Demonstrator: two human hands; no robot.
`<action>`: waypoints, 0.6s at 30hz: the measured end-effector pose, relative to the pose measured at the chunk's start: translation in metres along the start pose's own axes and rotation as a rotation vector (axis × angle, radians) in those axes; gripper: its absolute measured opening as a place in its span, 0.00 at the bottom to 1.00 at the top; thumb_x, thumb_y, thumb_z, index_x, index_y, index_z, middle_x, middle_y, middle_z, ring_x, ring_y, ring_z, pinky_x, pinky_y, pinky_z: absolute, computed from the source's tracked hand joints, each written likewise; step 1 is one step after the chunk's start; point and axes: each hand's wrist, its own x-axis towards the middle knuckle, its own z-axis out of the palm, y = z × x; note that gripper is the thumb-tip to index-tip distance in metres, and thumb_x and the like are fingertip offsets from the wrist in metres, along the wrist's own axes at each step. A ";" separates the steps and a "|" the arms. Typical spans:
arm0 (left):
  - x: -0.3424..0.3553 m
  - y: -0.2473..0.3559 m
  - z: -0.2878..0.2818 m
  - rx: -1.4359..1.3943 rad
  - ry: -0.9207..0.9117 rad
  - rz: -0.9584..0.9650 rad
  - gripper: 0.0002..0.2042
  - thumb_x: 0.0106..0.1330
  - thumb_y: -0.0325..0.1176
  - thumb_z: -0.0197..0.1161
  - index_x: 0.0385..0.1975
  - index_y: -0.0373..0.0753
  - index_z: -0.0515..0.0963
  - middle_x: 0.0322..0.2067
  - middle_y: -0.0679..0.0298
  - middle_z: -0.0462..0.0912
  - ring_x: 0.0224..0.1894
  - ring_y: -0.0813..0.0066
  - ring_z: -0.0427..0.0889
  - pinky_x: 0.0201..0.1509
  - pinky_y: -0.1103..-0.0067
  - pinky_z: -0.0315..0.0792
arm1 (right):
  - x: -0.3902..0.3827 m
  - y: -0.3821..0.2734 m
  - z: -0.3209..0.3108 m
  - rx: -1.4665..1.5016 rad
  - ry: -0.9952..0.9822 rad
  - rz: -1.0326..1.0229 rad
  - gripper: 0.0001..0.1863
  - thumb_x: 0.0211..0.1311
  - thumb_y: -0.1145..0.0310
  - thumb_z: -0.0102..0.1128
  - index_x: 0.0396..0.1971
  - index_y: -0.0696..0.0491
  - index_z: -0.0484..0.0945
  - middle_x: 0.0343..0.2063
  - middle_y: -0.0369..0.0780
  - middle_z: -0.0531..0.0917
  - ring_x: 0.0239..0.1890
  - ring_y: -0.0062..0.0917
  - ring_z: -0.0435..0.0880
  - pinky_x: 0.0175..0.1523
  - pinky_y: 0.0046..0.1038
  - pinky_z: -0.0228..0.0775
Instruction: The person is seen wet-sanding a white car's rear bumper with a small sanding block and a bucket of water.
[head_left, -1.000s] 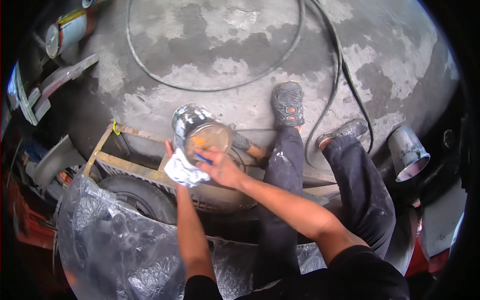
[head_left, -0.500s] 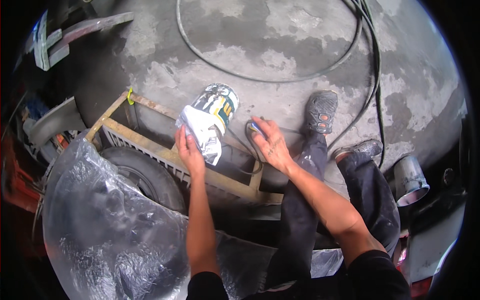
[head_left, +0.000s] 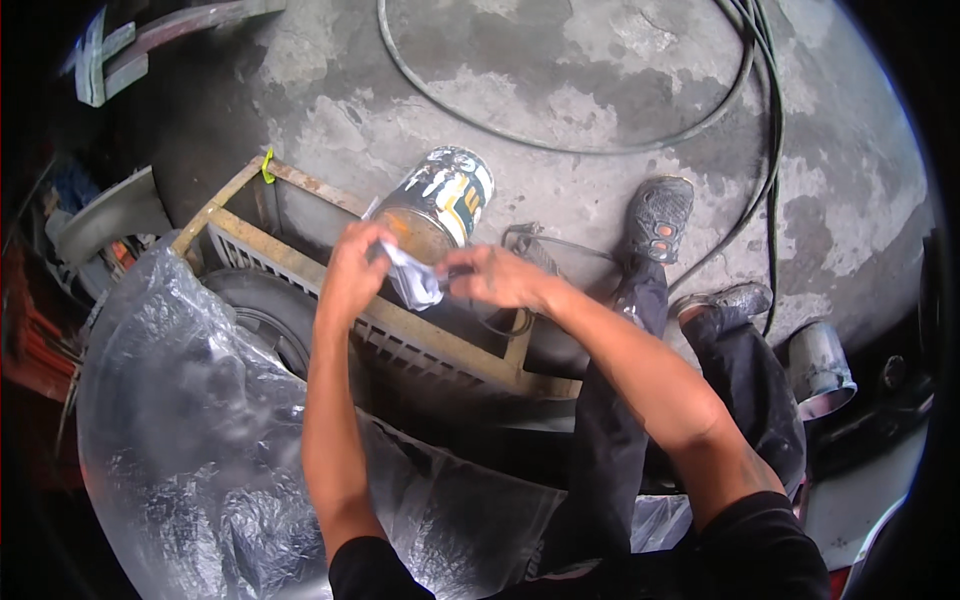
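Observation:
A crumpled white cloth [head_left: 408, 278] hangs bunched between my two hands, above a yellowish metal frame. My left hand [head_left: 356, 268] is closed on its left side, with thumb and fingers pinching it. My right hand [head_left: 500, 276] has its fingers drawn together at the cloth's right edge; what lies between them is hidden. Just beyond the cloth stands a paint-splashed can [head_left: 448, 190] with a dark label and a brownish lid, partly covered by my left hand and the cloth. A dark, corded object [head_left: 532, 246] lies on the floor past my right hand.
The yellowish frame [head_left: 290, 262] runs beside a tyre [head_left: 270, 310], with clear plastic sheeting [head_left: 200, 440] draped nearer me. A long hose [head_left: 560, 150] loops over the patchy concrete. My feet and a grey metal can [head_left: 820, 362] are at the right.
My left hand has gathered the cloth, uncovering the can's top. My right hand has come left and nearer the cloth, away from the dark corded object. The view has shifted slightly.

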 end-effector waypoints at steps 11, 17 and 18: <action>0.057 0.024 0.024 0.047 0.251 0.174 0.10 0.66 0.19 0.66 0.46 0.31 0.80 0.45 0.54 0.85 0.51 0.56 0.84 0.59 0.70 0.76 | -0.037 -0.005 -0.036 0.077 0.227 0.218 0.34 0.68 0.54 0.65 0.70 0.54 0.76 0.50 0.57 0.89 0.60 0.46 0.88 0.65 0.42 0.77; 0.031 0.025 0.021 -0.301 0.132 0.038 0.12 0.61 0.15 0.61 0.42 0.33 0.82 0.43 0.56 0.85 0.52 0.57 0.83 0.60 0.70 0.76 | -0.030 -0.001 -0.010 0.228 0.001 0.201 0.53 0.63 0.62 0.66 0.86 0.51 0.50 0.38 0.47 0.87 0.42 0.33 0.86 0.54 0.37 0.77; 0.015 0.026 0.011 -0.278 0.073 0.056 0.12 0.60 0.14 0.59 0.40 0.34 0.82 0.43 0.57 0.85 0.53 0.59 0.83 0.61 0.70 0.75 | -0.029 -0.010 -0.007 0.237 0.003 0.197 0.53 0.63 0.62 0.66 0.86 0.51 0.50 0.38 0.47 0.87 0.42 0.33 0.86 0.54 0.37 0.77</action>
